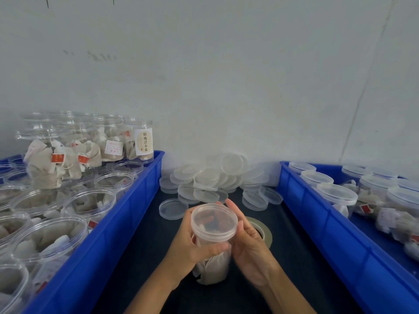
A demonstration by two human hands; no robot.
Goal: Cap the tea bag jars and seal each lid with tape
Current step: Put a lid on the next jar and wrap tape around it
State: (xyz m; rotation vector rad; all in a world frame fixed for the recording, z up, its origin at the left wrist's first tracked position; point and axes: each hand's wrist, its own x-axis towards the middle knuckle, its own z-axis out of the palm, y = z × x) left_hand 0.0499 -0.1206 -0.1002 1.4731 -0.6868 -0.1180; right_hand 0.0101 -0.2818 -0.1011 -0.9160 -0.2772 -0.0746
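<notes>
While both hands grip jar point(213, 261) — tape roll point(264, 232) behind, half hidden.

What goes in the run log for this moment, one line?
step: capping | jar: held upright over mat | lid: on jar | left hand: grips jar | right hand: on lid | tape roll: untouched

The clear plastic jar of tea bags point(213, 257) stands at the middle of the dark tabletop point(294, 257), between two hands — the left hand point(192, 241) on its left, the right hand point(249, 245) on its right. Just behind and right of the jar lies the beige roll of tape point(264, 230). Farther behind it sits the heap of loose clear round lids point(213, 180). Left of the jar is the blue plastic crate of open jars point(127, 214); right of it — the blue plastic crate of capped jars point(317, 225).
</notes>
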